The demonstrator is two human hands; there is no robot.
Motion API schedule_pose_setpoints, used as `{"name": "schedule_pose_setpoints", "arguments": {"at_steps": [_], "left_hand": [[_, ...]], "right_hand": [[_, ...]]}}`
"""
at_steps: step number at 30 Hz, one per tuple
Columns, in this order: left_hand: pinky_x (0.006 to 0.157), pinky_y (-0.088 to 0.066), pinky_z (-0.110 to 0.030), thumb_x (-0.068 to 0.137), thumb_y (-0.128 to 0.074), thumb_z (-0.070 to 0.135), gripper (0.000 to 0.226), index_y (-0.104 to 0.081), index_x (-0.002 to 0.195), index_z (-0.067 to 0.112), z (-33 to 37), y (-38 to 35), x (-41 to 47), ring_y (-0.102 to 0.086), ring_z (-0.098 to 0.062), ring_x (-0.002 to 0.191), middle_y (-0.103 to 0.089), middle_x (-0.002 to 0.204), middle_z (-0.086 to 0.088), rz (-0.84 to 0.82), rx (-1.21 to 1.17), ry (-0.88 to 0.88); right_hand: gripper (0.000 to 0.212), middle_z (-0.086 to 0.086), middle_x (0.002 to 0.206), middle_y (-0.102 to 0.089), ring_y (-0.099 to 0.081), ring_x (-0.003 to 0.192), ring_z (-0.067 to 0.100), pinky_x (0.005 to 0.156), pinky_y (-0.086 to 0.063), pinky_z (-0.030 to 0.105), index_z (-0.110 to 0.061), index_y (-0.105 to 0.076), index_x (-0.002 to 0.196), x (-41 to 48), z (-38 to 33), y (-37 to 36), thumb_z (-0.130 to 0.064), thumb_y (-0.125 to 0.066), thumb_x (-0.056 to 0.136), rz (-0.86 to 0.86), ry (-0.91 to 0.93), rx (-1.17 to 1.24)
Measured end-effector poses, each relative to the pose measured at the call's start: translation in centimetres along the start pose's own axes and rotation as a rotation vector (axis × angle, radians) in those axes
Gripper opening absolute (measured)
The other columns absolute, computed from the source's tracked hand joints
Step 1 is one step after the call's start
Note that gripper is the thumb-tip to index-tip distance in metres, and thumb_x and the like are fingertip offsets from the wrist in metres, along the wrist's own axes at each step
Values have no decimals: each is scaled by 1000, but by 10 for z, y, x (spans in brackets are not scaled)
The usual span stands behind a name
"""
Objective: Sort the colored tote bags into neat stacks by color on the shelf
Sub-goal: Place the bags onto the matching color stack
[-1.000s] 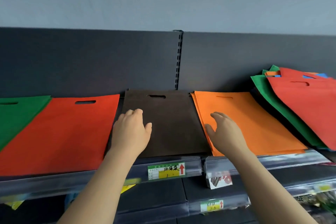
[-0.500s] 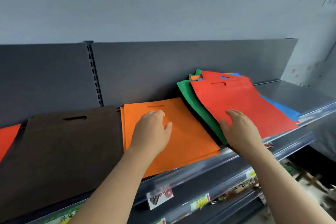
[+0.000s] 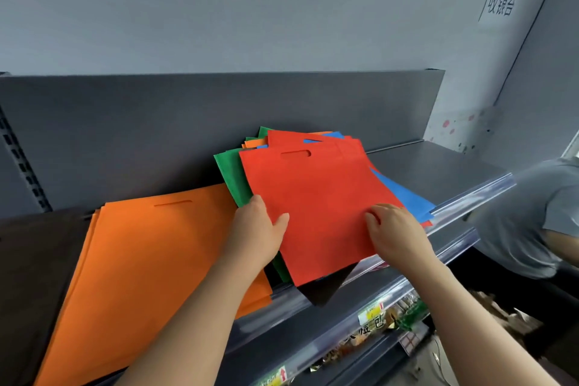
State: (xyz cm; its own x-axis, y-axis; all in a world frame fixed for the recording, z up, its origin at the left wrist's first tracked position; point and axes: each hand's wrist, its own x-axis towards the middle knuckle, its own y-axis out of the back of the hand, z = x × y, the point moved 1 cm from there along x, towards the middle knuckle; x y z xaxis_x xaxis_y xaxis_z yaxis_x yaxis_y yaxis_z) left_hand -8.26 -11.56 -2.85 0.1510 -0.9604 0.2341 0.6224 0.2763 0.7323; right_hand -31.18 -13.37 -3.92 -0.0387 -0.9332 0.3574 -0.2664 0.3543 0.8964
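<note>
Leftmost, brown bag [image 3: 28, 260] lay on the shelf [image 3: 438, 166], orange stack [image 3: 150, 260] beside it, left hand [image 3: 255, 229] gripped the flat, slot-handled red tote bag [image 3: 313, 204] atop a mixed pile, green bag [image 3: 233, 175] underneath, right hand [image 3: 398, 232] held its right edge with curled fingers, blue bag [image 3: 404, 197] peeked out, grey-shirted person [image 3: 526, 213] stood beyond.

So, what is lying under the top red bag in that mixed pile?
Sticking out beneath the red bag: a green bag on the left, blue bags on the right, orange edges at the back, a black corner in front. How many bags lie in between is covered.

Grey wall [image 3: 250, 9], paper sign [image 3: 499, 5] right; dark metal shelf [image 3: 438, 166] below.
</note>
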Motion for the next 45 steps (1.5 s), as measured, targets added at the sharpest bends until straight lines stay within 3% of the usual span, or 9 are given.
{"name": "schedule_pose_setpoints", "arguments": {"at_steps": [6, 9, 14, 19, 23, 26, 31, 38, 45], "left_hand": [[91, -40, -33, 88, -62, 11, 54, -39, 135, 4, 7, 4, 5, -52, -31, 116, -57, 125, -14, 198, -110, 83], [84, -41, -30, 92, -57, 15, 39, -48, 129, 6, 6, 7, 4, -55, -28, 110, -60, 119, -11, 226, -149, 90], [81, -42, -27, 92, -56, 23, 36, -47, 124, 9, 8, -3, 1, -55, -26, 106, -58, 118, -6, 45, -132, 93], [87, -43, -32, 85, -66, 13, 45, -49, 126, 6, 8, 1, 8, -56, -29, 108, -59, 119, -10, 144, -138, 140], [71, -47, -32, 88, -63, 22, 19, -61, 103, 9, 2, 4, 6, -59, -24, 87, -63, 99, -4, 124, -154, 100], [62, -40, -31, 93, -56, 27, 19, -59, 90, 8, -4, 4, 1, -58, -26, 81, -62, 90, -6, 158, -128, 96], [67, -40, -28, 91, -59, 28, 18, -59, 101, 12, -11, 10, -10, -56, -19, 84, -60, 95, 1, 156, -170, 98], [72, -41, -26, 84, -68, 18, 27, -59, 109, 16, -33, 33, -27, -57, -17, 89, -63, 105, 1, 193, -229, 179], [72, -43, -29, 86, -66, 27, 24, -57, 107, 19, -65, 77, -56, -58, -18, 91, -63, 103, 2, 297, -171, 180]], "right_hand": [[23, 10, 95, -68, -58, 94, 32, 80, -43, 40, -4, -67, 92, 3, 0, 9, -18, -49, 92, 6, 91, 155], [29, 15, 106, -63, -54, 103, 36, 85, -41, 40, 1, -62, 101, 13, 14, 13, -23, -48, 93, 9, -14, 89], [27, 11, 87, -59, -54, 85, 32, 69, -32, 34, -6, -50, 79, 13, 17, 7, -27, -43, 94, -103, -31, 35], [28, 14, 99, -62, -55, 96, 33, 79, -43, 38, -2, -60, 103, 11, 11, 14, -25, -48, 92, -69, -22, 137], [33, 11, 99, -62, -55, 96, 32, 83, -43, 39, -6, -56, 99, 15, 16, 12, -37, -46, 91, -101, -88, 80], [36, 12, 105, -62, -55, 101, 33, 89, -41, 41, -5, -54, 108, 16, 12, 9, -37, -48, 92, -123, -95, 130], [60, 14, 124, -55, -49, 116, 32, 99, -39, 42, -9, -40, 138, 18, -1, 4, -28, -61, 85, -88, -120, 309], [58, 8, 118, -59, -55, 108, 25, 93, -40, 34, -13, -44, 137, 13, -30, 11, -8, -64, 83, -29, -91, 536], [53, -3, 101, -54, -49, 91, 13, 83, -35, 22, -15, -45, 137, -10, -84, 9, -5, -58, 86, 5, 27, 599]]}}
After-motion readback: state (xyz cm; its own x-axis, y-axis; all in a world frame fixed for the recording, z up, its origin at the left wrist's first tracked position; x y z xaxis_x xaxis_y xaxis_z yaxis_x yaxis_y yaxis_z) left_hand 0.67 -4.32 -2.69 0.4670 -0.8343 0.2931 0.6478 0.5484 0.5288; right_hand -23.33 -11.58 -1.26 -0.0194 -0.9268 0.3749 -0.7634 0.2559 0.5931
